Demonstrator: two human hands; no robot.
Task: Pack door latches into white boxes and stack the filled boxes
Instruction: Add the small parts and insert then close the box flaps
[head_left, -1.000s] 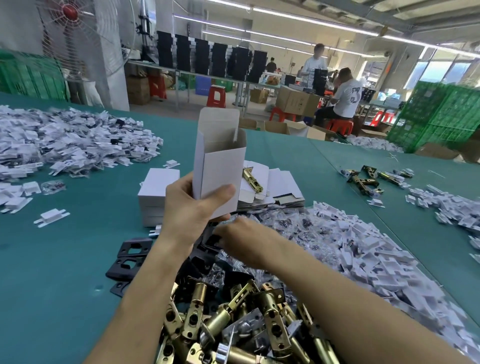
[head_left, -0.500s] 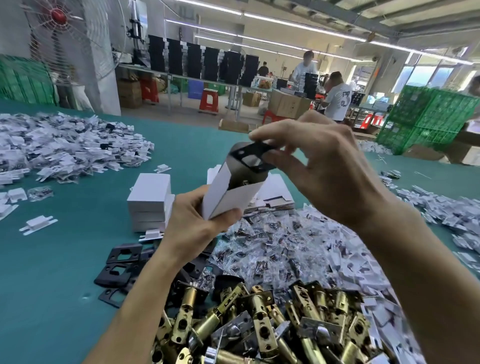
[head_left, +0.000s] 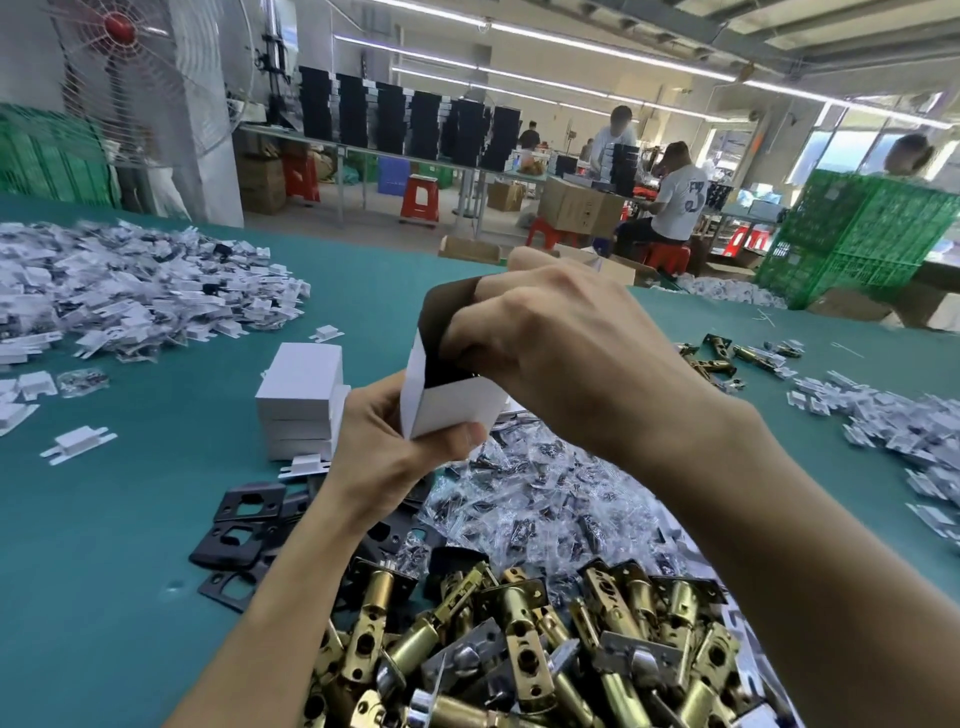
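My left hand (head_left: 395, 441) grips an open white box (head_left: 457, 410) above the green table, tilted with its mouth up. My right hand (head_left: 550, 343) is at the box's mouth, fingers curled over a black strike plate (head_left: 441, 322) that is partly inside the box. A pile of brass door latches (head_left: 519, 649) lies at the near edge under my arms. A stack of closed white boxes (head_left: 301, 400) stands to the left of the held box.
Black strike plates (head_left: 239, 535) lie left of the latches. Small screw bags (head_left: 545, 499) and white plastic parts (head_left: 119, 286) lie heaped on the table (head_left: 104, 571). More latches (head_left: 727, 358) lie at the right. Green crates (head_left: 857, 234) and people stand behind.
My right hand came up from the pile with a black plate and has pushed it down into the mouth of the box. My left hand has kept hold of the box.
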